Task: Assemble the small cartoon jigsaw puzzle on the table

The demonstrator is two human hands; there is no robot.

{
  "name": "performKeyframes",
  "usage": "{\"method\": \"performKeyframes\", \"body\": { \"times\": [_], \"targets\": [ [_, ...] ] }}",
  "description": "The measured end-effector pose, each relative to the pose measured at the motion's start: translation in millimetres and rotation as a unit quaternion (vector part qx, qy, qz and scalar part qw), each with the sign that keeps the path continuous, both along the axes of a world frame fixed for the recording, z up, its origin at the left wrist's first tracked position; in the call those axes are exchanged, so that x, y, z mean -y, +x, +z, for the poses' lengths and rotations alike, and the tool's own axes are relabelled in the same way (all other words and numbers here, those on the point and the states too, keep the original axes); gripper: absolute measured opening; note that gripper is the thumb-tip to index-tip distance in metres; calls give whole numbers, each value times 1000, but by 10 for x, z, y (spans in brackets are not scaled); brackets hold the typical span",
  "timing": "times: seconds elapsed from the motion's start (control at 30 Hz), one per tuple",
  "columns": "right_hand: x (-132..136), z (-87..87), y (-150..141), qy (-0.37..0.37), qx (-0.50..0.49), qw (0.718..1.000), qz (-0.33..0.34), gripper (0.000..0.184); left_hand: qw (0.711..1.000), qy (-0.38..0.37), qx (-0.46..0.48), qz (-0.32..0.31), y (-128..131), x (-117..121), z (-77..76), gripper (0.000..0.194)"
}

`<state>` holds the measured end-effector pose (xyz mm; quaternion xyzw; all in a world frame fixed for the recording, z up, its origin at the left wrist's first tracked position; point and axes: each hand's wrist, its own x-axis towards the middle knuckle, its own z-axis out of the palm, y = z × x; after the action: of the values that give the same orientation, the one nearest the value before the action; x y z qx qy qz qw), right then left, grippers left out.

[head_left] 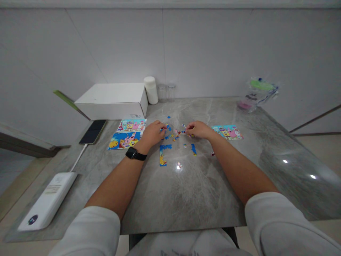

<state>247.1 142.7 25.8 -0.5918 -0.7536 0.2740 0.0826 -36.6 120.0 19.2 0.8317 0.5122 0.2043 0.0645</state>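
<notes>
Several loose jigsaw puzzle pieces (176, 134) lie in a pile between my hands, mostly blue with some pink and yellow. My left hand (154, 133), a black watch on its wrist, is at the pile's left side, fingers curled together with a bit of blue puzzle piece at the tips. On the opposite side, my right hand (198, 129) pinches at a small puzzle piece, partly hidden by the fingers. Nearer to me lie a joined L-shaped puzzle corner (162, 156) and a short joined strip (194, 149). A single pale piece (179, 164) rests closer still.
Cartoon picture cards (124, 140) lie left of my hands, another card (231, 132) right. A phone (93, 132) is cabled to a white power bank (49, 201). Behind stand a white box (114, 101), white bottle (151, 90), two glasses (170, 93) and a plastic bag (257, 95).
</notes>
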Motion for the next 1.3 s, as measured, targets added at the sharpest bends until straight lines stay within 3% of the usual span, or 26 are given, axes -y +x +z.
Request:
{"method": "performKeyframes", "body": {
  "times": [0.13, 0.27, 0.4, 0.57, 0.7, 0.87, 1.07, 1.3],
  "targets": [
    [4, -10, -10, -13, 17, 1000, 21, 21, 1000, -8, 12, -17, 13, -8, -13, 27],
    [23, -4, -51, 61, 96, 993, 25, 19, 1000, -10, 8, -18, 14, -4, -8, 27],
    [39, 49, -50, 97, 112, 988, 40, 21, 1000, -7, 11, -16, 6, -1, 0, 26],
    [78, 88, -60, 72, 83, 982, 154, 27, 1000, -3, 14, -25, 8, -4, -6, 26],
    [87, 24, -89, 62, 85, 968, 228, 25, 1000, -6, 11, -20, 12, -6, -1, 26],
    [71, -42, -75, 69, 112, 966, 224, 18, 1000, 6, 16, -15, 6, 3, 12, 26],
    [104, -22, -87, 69, 106, 967, 219, 26, 1000, 1, 13, -23, 14, 9, 32, 26],
    [115, -9, -81, 60, 104, 971, 208, 19, 999, 5, 27, -22, 24, 20, 62, 27]
  ]
}}
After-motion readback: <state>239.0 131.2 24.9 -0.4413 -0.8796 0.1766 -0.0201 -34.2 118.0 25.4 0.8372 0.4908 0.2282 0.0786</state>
